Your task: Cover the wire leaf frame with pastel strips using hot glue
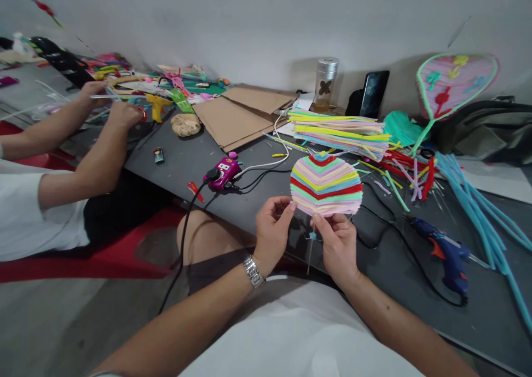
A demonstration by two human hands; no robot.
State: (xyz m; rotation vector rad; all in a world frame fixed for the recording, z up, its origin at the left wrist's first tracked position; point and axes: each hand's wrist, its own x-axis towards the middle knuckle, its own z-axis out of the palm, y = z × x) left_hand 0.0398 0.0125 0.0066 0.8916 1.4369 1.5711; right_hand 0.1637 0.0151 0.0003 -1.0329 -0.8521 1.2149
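Observation:
Both hands hold a round fan [326, 186] faced with pipe cleaners in V-shaped stripes of pink, yellow, blue, red and mint. My left hand [274, 227] pinches its lower left edge between thumb and fingers. At its lower middle and right, my right hand [337, 244] grips the edge with the thumb on the front. A thin wire stem with a small blue wrap [313, 235] hangs below the fan between my hands. To the right, a blue hot glue gun [444, 249] lies on the table. Behind the fan is a stack of cut pipe cleaners [338, 132].
Long blue pipe cleaners [477, 210] lie at right, near a finished pink fan [457, 86]. A purple power socket [223, 173] with trailing cords sits left of my hands. Cardboard [236, 119], a bottle [326, 83] and a phone [374, 94] are behind. A co-worker's hands [120, 113] work at left.

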